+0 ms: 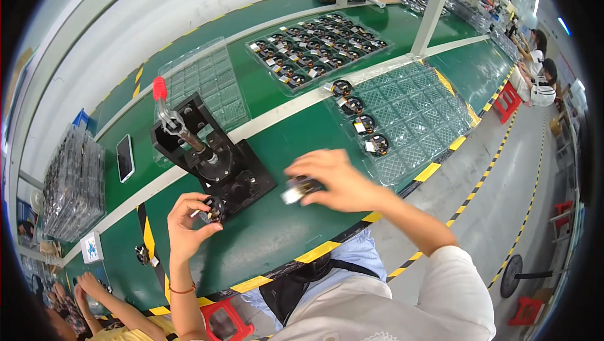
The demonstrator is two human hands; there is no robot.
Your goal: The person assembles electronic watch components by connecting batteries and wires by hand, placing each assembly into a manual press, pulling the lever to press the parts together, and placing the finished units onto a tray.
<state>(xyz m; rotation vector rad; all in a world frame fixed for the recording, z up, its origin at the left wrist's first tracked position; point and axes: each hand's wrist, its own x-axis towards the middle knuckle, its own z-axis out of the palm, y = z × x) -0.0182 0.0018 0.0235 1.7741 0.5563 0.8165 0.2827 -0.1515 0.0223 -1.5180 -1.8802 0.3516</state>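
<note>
Left hand (185,228): thumb and fingertips closed on a round black module (215,210) at the near edge of the clamp fixture (217,168); I cannot tell whether module and fixture touch.
Right hand (340,180): thumb and fingers pinched on a blurred dark part (301,189), above the bench (277,240).
Clamp fixture: red-handled lever (165,108) raised.
Near tray (418,108): four round modules (363,125) along its left side.
Far tray (343,68): rows of similar modules (305,62).
</note>
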